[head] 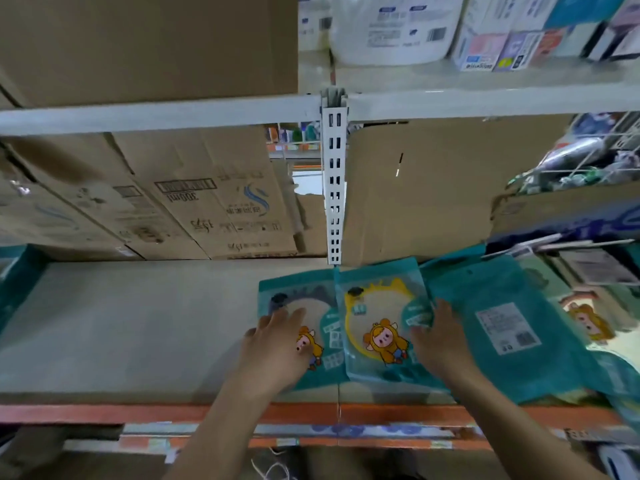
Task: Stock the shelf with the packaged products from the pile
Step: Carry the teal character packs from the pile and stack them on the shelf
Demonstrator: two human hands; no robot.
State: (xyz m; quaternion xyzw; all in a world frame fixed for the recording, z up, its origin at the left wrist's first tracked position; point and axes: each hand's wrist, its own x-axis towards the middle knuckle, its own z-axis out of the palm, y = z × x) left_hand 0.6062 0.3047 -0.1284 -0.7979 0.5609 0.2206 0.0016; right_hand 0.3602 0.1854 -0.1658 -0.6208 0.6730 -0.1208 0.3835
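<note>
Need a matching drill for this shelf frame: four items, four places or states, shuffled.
Items
1. grey-ring packet
2. yellow-ring packet
3. label-up packet
4. printed cardboard box

Places or states
a. back label facing up, right of the right hand
b. partly under the left hand
c. lying between the two hands
d. at the back, left of the white upright

Pairs: 1-b, 2-c, 3-a, 4-d
</note>
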